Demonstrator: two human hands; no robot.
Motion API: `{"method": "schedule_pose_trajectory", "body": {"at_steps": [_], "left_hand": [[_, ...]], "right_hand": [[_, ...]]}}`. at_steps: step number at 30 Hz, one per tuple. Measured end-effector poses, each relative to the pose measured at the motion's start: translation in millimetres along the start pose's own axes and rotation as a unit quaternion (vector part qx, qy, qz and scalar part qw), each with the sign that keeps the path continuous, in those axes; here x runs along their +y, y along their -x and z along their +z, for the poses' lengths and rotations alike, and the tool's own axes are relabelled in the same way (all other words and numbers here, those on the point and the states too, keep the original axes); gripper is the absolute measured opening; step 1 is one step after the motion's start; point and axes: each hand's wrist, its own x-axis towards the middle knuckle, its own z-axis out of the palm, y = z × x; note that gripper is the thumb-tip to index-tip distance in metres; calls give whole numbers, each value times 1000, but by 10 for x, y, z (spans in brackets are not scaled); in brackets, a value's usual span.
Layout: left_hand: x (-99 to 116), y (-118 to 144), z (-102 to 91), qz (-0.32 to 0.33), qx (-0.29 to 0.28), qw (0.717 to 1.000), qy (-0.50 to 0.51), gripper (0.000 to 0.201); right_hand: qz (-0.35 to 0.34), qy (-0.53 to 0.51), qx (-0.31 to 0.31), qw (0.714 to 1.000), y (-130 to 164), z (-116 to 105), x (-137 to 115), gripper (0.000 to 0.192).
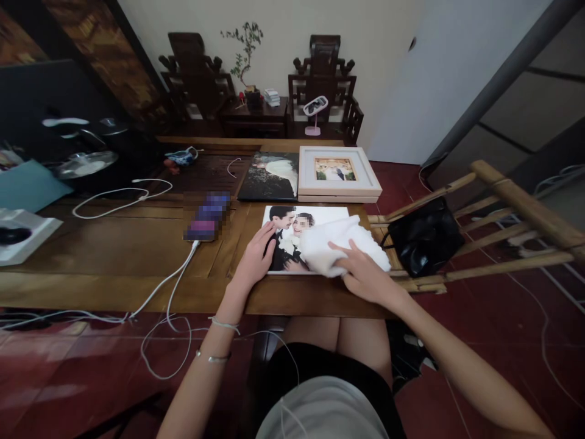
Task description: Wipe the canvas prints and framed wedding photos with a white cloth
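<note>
Wiping a photo print (292, 228) flat on the wooden table (114, 256), near its front edge.

Risking a slide of the print toward that edge if pressure from the left hand (256, 259) eases, or a smeared surface if the white cloth (340, 244) drags grit. Resting flat on the print's left side, left fingers (267, 235) spread apart, gripping nothing; pressing down on the cloth, right hand (363, 274), fingers loosely splayed over it.

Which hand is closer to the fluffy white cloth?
Right. The right hand presses on the white cloth, which lies on the photo print. The left hand lies flat on the print's left edge, apart from the cloth.
</note>
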Motion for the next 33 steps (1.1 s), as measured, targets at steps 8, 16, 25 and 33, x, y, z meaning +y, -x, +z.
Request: {"method": "schedule_pose_trajectory", "body": {"at_steps": [8, 16, 25, 33], "left_hand": [[-16, -2, 0, 7, -4, 1000, 9, 41], [-4, -11, -16, 10, -7, 1000, 4, 42], [22, -4, -17, 13, -8, 1000, -2, 41], [32, -10, -32, 12, -14, 1000, -6, 40]], "right_hand": [[49, 26, 55, 997, -787, -165, 547, 50], [72, 53, 62, 994, -558, 8, 346, 48], [14, 4, -44, 999, 394, 17, -374, 46], [19, -19, -28, 999, -53, -166, -51, 50]]}}
